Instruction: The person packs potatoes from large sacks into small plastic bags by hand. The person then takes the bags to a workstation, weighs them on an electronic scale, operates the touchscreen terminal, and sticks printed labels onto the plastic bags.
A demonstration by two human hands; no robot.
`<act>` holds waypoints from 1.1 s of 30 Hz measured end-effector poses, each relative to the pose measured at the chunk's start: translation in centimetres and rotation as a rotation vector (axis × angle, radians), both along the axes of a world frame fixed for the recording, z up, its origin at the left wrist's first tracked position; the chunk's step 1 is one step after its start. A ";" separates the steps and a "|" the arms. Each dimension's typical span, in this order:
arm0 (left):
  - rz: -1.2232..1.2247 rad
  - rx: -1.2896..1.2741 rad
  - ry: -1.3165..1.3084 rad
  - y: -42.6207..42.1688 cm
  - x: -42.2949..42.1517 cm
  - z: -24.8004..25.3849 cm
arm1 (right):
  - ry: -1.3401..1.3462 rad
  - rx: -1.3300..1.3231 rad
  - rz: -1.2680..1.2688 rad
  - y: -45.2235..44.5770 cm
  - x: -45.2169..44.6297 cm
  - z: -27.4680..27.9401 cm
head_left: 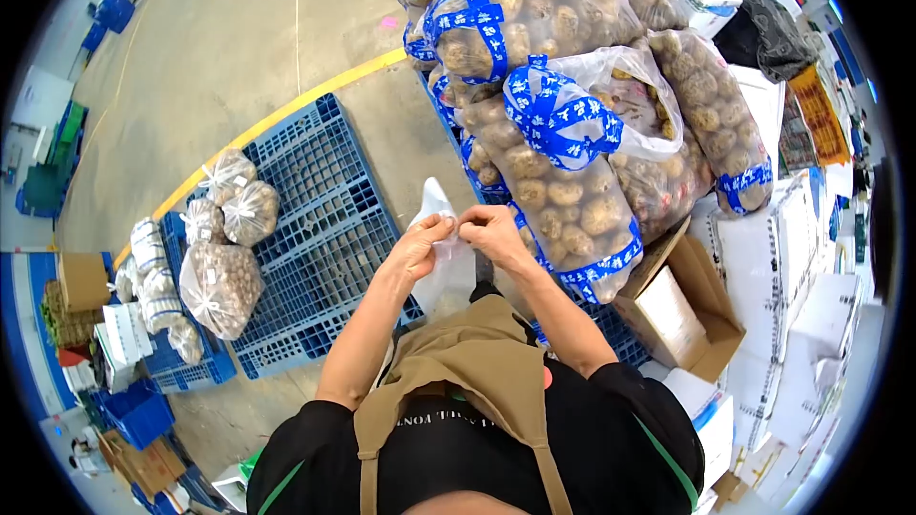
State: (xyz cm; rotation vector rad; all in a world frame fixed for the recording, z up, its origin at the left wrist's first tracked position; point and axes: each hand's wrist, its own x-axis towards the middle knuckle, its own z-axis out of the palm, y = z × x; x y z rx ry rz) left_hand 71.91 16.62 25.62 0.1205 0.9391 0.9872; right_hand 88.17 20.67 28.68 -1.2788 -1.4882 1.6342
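A thin translucent plastic bag (441,277) hangs in front of my apron, looking flat. My left hand (423,243) pinches it near the top, and a corner of the bag sticks up above the fingers. Close beside it, my right hand (489,231) has its fingertips pressed together at the bag's edge. To the right lies a sack of potatoes (565,195) with blue printed bands. Behind that, an opened sack (641,124) shows potatoes through its wide mouth, its blue-banded plastic folded back.
A blue plastic pallet (320,191) lies on the left. Tied bags of potatoes (221,286) sit on another blue pallet beside it. More potato sacks (534,14) are stacked ahead. An open cardboard box (682,300) and white cartons (763,305) stand on the right.
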 end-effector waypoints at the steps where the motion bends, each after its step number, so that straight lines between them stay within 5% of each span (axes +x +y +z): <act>1: 0.010 -0.001 -0.033 1.0 1.5 0.5 | 0.082 -0.084 -0.064 1.1 1.6 0.2; 6: 0.092 0.014 -0.133 4.3 5.2 -0.2 | 0.192 -0.090 -0.287 4.1 7.4 -2.3; 10: 0.464 -0.067 -0.175 6.9 5.1 2.0 | -0.495 0.286 -0.516 3.6 14.1 -6.7; 12: 0.413 0.189 -0.618 8.0 0.5 -2.9 | -0.651 0.225 -0.711 1.6 19.6 -11.7; 14: 0.354 -0.001 -0.287 8.0 1.5 1.6 | -0.805 0.112 -0.680 -1.3 24.9 -14.6; 17: 0.092 0.040 -0.007 6.8 6.7 3.4 | -0.962 0.376 -0.590 -4.1 27.9 -12.6; 20: -0.139 0.073 0.246 5.9 13.8 6.4 | -0.720 0.777 -0.525 -4.1 24.5 0.4; 24: -0.454 0.155 0.001 4.8 21.6 9.2 | -0.656 0.879 -0.168 -4.0 21.6 5.2; 25: -0.518 0.175 -0.049 5.0 22.4 9.5 | -0.524 0.684 -0.232 -3.6 23.1 3.6; 28: -0.699 0.835 0.706 6.4 22.7 6.7 | -0.376 0.491 -0.443 -1.3 28.5 4.2; 29: -0.772 0.920 0.946 6.9 22.3 5.7 | -0.521 0.460 -0.486 -0.5 30.1 4.5; 31: -0.816 0.890 1.260 7.5 21.5 0.8 | -0.604 0.338 -0.535 1.9 32.4 6.7; 32: -0.833 0.868 1.413 7.7 21.3 -0.5 | -0.663 0.491 -0.497 3.6 35.1 4.5; 33: -0.850 0.825 1.376 7.9 20.9 -0.9 | -0.737 0.408 -0.491 5.3 37.4 3.0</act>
